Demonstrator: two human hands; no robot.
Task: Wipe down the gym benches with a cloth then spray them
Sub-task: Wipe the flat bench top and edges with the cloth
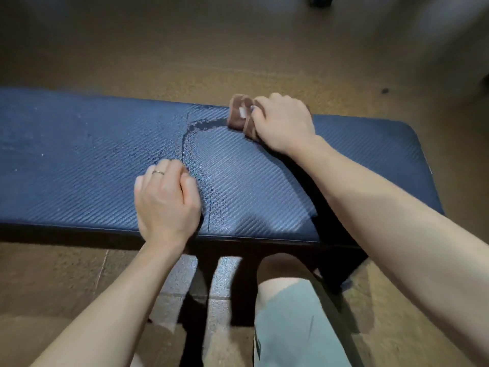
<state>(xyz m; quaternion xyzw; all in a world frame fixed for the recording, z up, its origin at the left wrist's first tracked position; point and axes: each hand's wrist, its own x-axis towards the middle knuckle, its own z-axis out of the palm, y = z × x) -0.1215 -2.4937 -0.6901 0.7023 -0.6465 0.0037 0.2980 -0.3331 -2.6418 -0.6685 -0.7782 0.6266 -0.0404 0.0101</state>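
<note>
A blue padded gym bench (79, 160) with a woven texture runs across the view in front of me. A curved wet streak crosses its middle. My right hand (283, 123) grips a folded brown cloth (239, 115) and holds it down on the pad near the bench's far edge, right of centre. My left hand (166, 200) rests on the pad near the front edge with its fingers curled under; it holds nothing. A ring sits on one of its fingers.
The bench's dark metal frame and legs (201, 287) stand below the front edge, between my arms. My knee in light shorts (291, 327) is beside them. Brown speckled floor (211, 49) lies beyond the bench and around it.
</note>
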